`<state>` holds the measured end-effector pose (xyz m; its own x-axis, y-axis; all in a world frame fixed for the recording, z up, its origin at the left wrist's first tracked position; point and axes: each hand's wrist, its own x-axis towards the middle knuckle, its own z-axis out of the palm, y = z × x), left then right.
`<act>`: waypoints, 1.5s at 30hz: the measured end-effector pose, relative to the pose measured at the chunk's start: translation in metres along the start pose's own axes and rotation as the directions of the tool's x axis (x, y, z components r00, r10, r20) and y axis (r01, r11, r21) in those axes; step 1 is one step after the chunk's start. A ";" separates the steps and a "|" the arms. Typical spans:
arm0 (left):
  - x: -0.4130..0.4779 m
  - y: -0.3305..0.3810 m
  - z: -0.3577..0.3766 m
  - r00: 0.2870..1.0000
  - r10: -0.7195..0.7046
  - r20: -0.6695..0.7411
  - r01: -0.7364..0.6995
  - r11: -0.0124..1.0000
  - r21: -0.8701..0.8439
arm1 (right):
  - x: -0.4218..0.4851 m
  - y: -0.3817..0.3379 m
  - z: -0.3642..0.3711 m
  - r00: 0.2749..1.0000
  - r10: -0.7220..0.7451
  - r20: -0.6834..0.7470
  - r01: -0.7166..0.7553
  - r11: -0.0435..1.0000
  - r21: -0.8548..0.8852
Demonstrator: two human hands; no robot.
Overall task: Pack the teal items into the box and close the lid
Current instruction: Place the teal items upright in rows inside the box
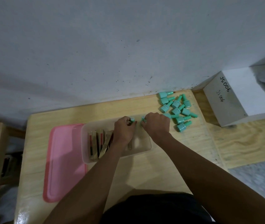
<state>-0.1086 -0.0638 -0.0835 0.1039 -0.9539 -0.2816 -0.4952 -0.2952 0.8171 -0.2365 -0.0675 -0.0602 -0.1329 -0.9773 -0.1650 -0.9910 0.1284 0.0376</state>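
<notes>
Since the left hand (125, 130) and right hand (156, 125), both over the box (86, 143), each pinch a teal bottle (132, 119) by its far wall, a careless release could drop one outside onto the worktop (144, 172), while the pile (177, 109) just beyond the right hand could scatter if knocked.

Both bare forearms are reaching forward, knuckles up. Left hand (124, 130) is gripping a teal bottle (132, 119) at its fingertips; right hand (156, 125) is pinching a second teal bottle (143, 118) likewise.
</notes>
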 end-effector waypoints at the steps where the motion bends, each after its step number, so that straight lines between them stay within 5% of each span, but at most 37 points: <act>1: 0.001 -0.001 0.001 1.000 -0.010 0.009 0.010 1.000 0.002 | 0.001 0.000 -0.001 1.000 -0.003 0.003 0.003 1.000 -0.012; 20: 0.002 -0.011 0.011 1.000 -0.021 0.012 0.021 0.999 -0.026 | 0.005 0.005 -0.011 1.000 -0.003 0.015 0.002 0.999 0.037; 29: 0.001 -0.014 0.013 1.000 -0.001 0.018 0.001 1.000 -0.003 | 0.012 0.015 -0.018 0.986 -0.167 0.008 0.167 0.984 -0.068; 45: 0.000 -0.012 0.016 1.000 -0.025 -0.007 0.025 0.999 0.029 | -0.002 0.014 -0.010 0.994 -0.091 -0.054 0.091 0.996 0.002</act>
<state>-0.1164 -0.0589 -0.1012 0.1223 -0.9466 -0.2983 -0.5174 -0.3173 0.7947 -0.2500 -0.0657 -0.0494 -0.0413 -0.9926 -0.1141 -0.9990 0.0392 0.0203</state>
